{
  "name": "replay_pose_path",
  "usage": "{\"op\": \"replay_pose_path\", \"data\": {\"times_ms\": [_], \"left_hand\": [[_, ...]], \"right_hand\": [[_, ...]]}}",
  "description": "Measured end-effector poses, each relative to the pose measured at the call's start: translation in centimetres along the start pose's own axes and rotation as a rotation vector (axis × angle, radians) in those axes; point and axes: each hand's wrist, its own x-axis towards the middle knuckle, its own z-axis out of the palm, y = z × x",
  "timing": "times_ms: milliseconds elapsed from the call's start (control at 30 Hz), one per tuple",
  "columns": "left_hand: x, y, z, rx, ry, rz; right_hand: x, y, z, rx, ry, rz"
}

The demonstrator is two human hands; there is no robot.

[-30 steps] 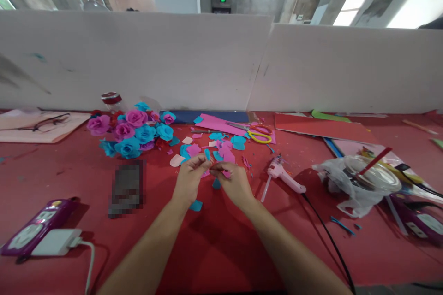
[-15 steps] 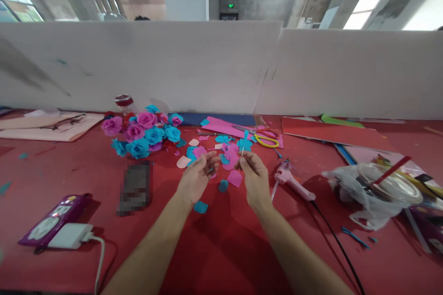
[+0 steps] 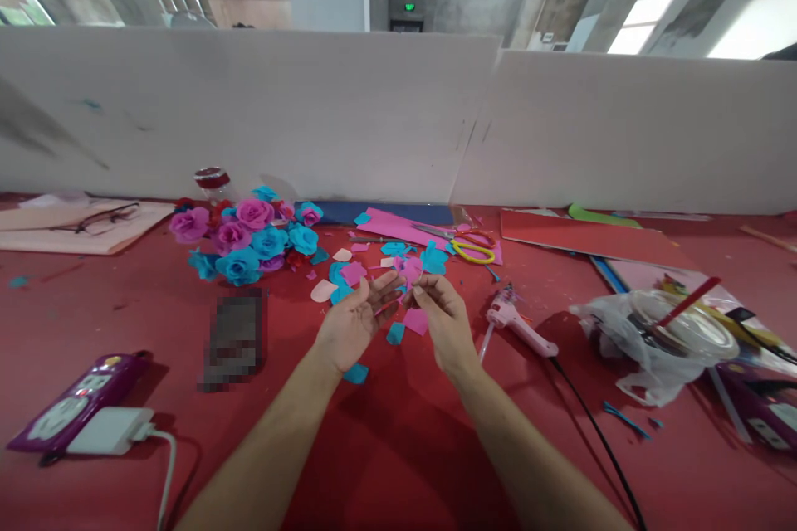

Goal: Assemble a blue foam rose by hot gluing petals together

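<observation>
My left hand [image 3: 358, 319] is palm up with its fingers stretched out and apart, holding nothing. Close beside its fingertips, my right hand [image 3: 441, 311] has thumb and forefinger pinched together on a thin pale stick, mostly hidden by the fingers. Cut paper pieces lie around both hands: a pink piece [image 3: 416, 321], a blue piece [image 3: 395, 333] and another blue piece [image 3: 355, 373] nearer me. Behind the right hand is a larger blue paper piece [image 3: 433, 257]. Scissors [image 3: 474, 252] with yellow and red handles rest on pink paper.
Paper roses [image 3: 269, 241] stand in a bunch at the left, near a blurred dark object [image 3: 233, 340]. A purple power strip [image 3: 93, 386] holds a white charger [image 3: 110, 431]. At the right are a pink glue gun [image 3: 521, 328] with its cord and a bagged container [image 3: 682, 323].
My right hand has moved left, close to the left hand, and the stick's tip has dropped from its upright position. The left hand's fingers have spread. The whole view has shifted slightly.
</observation>
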Motion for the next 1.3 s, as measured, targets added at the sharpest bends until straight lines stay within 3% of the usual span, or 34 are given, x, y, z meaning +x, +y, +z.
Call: {"op": "replay_pose_path", "data": {"times_ms": [400,567,800,1300], "left_hand": [[0.0,0.2,-0.1,-0.092,-0.029,-0.049],[-0.3,0.1,0.0,-0.072,0.026,-0.035],[-0.3,-0.6,0.6,0.057,0.207,0.128],[-0.2,-0.6,0.4,0.108,0.155,0.144]], "right_hand": [[-0.3,-0.1,0.2,-0.052,-0.063,-0.012],[-0.4,0.2,0.2,-0.07,-0.061,-0.01],[-0.5,0.2,0.2,-0.095,-0.075,0.013],[-0.6,0.3,0.2,-0.136,-0.075,0.01]]}}
